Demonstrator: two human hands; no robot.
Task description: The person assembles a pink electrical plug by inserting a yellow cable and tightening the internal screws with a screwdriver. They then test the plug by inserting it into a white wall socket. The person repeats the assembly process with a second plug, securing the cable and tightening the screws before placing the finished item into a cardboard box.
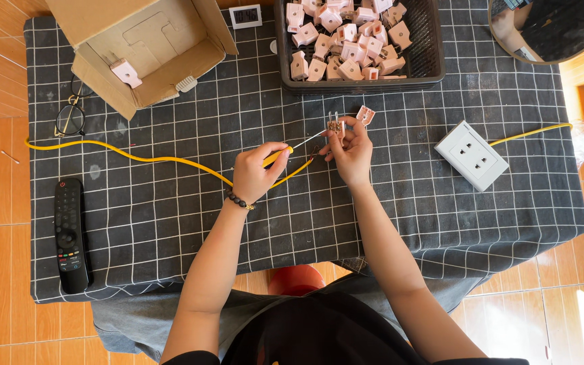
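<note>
Yellow screwdriver (284, 155) gripped in your left hand (255, 174), plug (336, 126) pinched in right hand (350, 153): keep tip straight & plug steady.

A table draped in a dark cloth (170, 223) with a white grid carries everything. At its nine o'clock edge lies a black remote control (70, 235), with a pair of eyeglasses (70, 119) above it and an open cardboard box (144, 51) at eleven o'clock. A small white clock (245, 15) and a black crate of pale plug parts (358, 44) sit at twelve, a white socket block (472, 155) at three, and a yellow cable (136, 158) snakes across the middle.
</note>
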